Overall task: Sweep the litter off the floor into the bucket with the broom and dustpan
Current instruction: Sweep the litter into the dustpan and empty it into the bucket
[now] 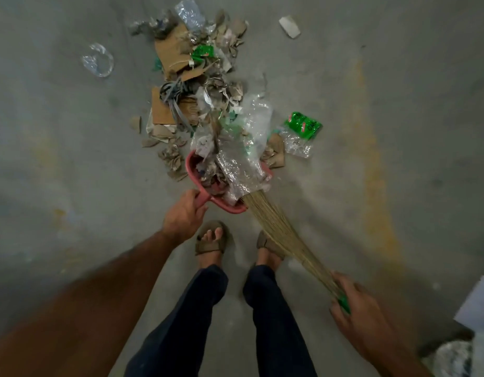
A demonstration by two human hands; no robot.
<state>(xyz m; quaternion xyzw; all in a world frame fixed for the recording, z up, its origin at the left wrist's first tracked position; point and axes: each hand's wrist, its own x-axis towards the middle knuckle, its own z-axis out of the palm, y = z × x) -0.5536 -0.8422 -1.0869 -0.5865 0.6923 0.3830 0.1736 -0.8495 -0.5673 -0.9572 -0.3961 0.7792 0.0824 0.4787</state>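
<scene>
A pile of litter (191,77) made of cardboard scraps, crumpled paper, clear plastic and green wrappers lies on the concrete floor ahead of my feet. My left hand (184,216) grips the handle of a pink dustpan (193,170), which sits at the near end of the pile, heaped with paper and a clear plastic bag (243,170). My right hand (356,302) holds a straw broom (273,229) by its green-bound grip. The bristles reach up across the dustpan's right side, under the plastic. The bucket may be the object at the bottom right corner; I cannot tell.
Loose pieces lie apart from the pile: a clear plastic wrapper (98,59) at left, a white scrap (289,27) at upper right, a green packet (303,125) at right. My sandalled feet (212,238) stand just behind the dustpan. A pale container with plastic (453,357) sits bottom right.
</scene>
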